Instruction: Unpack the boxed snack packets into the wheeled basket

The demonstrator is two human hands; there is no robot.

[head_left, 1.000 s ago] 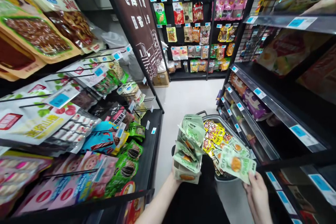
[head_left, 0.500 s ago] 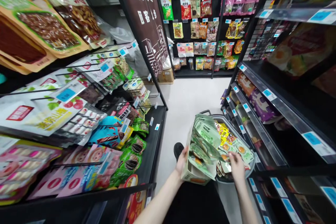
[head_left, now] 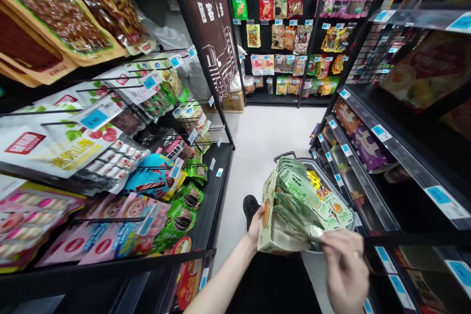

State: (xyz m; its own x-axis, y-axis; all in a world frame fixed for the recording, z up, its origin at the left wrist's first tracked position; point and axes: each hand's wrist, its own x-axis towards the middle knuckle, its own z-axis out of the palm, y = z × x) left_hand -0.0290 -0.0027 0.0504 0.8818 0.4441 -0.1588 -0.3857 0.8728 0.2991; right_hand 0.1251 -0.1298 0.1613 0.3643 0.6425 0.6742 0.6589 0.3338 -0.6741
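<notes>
My left hand point(head_left: 255, 225) is closed around the left side of an open cardboard box point(head_left: 268, 216), tilted over the basket. Green snack packets point(head_left: 294, 181) stand fanned out inside it. My right hand point(head_left: 348, 265) is raised at the box's right side, thumb and fingers pinched together, slightly blurred. Between its fingertips is the edge of a snack packet point(head_left: 317, 244), seen dark and nearly edge-on. Behind the box, a grey shopping basket point(head_left: 353, 223) holds more packets, some yellow point(head_left: 316, 184) and some pale green with an egg picture point(head_left: 337, 210).
On the left, a black rack point(head_left: 217, 167) carries hanging snack bags. Shelves with blue price tags point(head_left: 380, 132) line the right side, close to the basket. A wall of packets point(head_left: 289, 37) and a cardboard carton point(head_left: 233, 101) stand at the aisle's end. My shoe point(head_left: 250, 208) shows on the pale floor.
My right hand has come up and toward me from over the basket, with a packet edge in its fingers. The box has tipped slightly, its opening turned more to the right.
</notes>
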